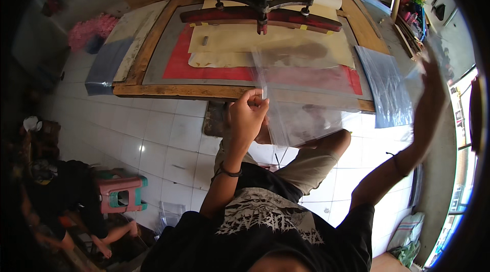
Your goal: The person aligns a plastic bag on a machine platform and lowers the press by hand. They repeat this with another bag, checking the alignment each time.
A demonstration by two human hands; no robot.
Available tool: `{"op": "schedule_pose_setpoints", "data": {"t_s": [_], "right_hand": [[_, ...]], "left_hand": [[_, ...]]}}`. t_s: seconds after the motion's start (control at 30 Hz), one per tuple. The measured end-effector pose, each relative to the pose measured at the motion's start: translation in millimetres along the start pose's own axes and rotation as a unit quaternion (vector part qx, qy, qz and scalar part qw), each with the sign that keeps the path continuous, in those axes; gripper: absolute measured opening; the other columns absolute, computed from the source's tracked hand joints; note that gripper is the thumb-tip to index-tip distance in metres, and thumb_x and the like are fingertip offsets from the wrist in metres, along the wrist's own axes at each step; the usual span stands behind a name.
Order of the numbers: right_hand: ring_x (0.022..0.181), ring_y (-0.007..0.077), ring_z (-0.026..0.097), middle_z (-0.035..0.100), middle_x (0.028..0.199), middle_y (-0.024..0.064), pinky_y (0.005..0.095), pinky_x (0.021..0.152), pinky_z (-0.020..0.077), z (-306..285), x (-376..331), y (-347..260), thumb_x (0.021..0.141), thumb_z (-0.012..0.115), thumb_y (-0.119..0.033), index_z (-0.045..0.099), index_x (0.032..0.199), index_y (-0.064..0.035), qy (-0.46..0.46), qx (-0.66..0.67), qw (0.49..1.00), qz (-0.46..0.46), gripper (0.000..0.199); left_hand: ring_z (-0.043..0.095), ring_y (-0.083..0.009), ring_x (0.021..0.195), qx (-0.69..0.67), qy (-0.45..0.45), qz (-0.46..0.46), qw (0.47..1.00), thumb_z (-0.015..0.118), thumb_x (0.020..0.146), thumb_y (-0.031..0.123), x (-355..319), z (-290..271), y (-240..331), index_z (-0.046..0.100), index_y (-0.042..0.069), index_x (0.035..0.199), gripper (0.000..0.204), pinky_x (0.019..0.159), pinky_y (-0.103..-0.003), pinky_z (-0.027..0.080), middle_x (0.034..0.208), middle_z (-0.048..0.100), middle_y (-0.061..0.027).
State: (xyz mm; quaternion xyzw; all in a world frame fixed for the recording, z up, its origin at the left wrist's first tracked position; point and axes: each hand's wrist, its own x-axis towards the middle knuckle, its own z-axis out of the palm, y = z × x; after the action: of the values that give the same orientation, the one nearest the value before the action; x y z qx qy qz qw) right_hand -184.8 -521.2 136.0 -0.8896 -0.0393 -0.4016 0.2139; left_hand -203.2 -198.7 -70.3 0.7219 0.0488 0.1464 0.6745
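My left hand (pixel 249 116) is closed in a pinch on the edge of a clear plastic sheet (pixel 301 113). The sheet hangs down in front of the work table and lies partly over its near edge. Out to the right and raised, my right hand (pixel 431 75) is smeared by motion, so its fingers cannot be made out. It is nearest to a stack of bluish clear plastic sheets (pixel 386 88) draped over the table's right corner. Beyond the held sheet lie a tan sheet (pixel 224 42) and a red sheet (pixel 176 62).
A black metal press with a long red bar (pixel 219 15) hangs over the wood-framed table (pixel 168 91). More bluish plastic (pixel 108 65) drapes over its left corner. A pink and green stool (pixel 121 194) stands at lower left, beside another person (pixel 66 200).
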Motion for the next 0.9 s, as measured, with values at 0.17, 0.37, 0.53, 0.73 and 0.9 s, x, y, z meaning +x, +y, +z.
{"op": "schedule_pose_setpoints", "data": {"t_s": [0.17,0.37,0.53,0.73,0.9], "right_hand": [[0.089,0.0373,0.067,0.063,0.122,0.0163,0.0407,0.076,0.0551,94.3,-41.9,-87.2,0.096,0.045,-0.009,0.050,0.134,-0.0049,-0.378,-0.017,0.925,-0.049,0.038],[0.088,0.0398,0.068,0.062,0.120,0.0244,0.0445,0.076,0.0568,165.3,-112.7,-102.7,0.085,0.058,-0.008,0.048,0.131,0.0022,-0.403,0.012,0.902,-0.154,0.048],[0.089,0.0378,0.069,0.063,0.121,0.0225,0.0458,0.068,0.0544,144.3,-78.8,-99.0,0.092,0.043,-0.004,0.045,0.139,-0.0054,-0.478,0.021,0.878,0.018,0.047],[0.113,0.0312,0.063,0.052,0.139,0.0182,0.0355,0.076,0.0621,63.2,-48.3,-4.3,0.100,0.036,-0.030,0.038,0.146,-0.0049,-0.044,0.275,0.927,0.252,0.052],[0.120,0.0388,0.057,0.050,0.140,0.0193,0.0481,0.086,0.0572,1.4,-30.9,7.9,0.101,0.032,-0.031,0.042,0.144,-0.0065,0.141,0.053,0.989,0.014,0.051]], "left_hand": [[0.064,-0.0135,0.052,-0.009,-0.024,-0.031,0.999,0.060,0.095,0.010,1.2,-1.8,5.7,0.055,-0.003,0.104,0.016,0.037,-0.025,0.041,0.073,0.062,-0.0056],[0.069,-0.0183,0.071,-0.206,-0.031,-0.126,0.970,0.048,0.102,0.016,3.0,11.4,-17.9,0.043,0.005,0.111,0.015,0.055,-0.030,0.059,0.093,0.067,-0.0119],[0.070,-0.0347,0.094,-0.278,-0.078,-0.181,0.940,0.037,0.106,0.024,3.4,2.3,-4.5,0.037,0.006,0.117,0.022,0.073,-0.042,0.061,0.113,0.064,-0.0276],[0.068,-0.0371,0.101,-0.252,-0.149,-0.156,0.943,0.029,0.107,0.027,6.8,6.4,0.3,0.029,0.006,0.136,0.036,0.079,-0.042,0.060,0.120,0.062,-0.0275],[0.067,-0.0369,0.101,-0.272,-0.161,-0.174,0.933,0.030,0.107,0.026,8.5,-3.3,5.3,0.022,0.005,0.147,0.046,0.081,-0.043,0.060,0.123,0.060,-0.0281]]}}
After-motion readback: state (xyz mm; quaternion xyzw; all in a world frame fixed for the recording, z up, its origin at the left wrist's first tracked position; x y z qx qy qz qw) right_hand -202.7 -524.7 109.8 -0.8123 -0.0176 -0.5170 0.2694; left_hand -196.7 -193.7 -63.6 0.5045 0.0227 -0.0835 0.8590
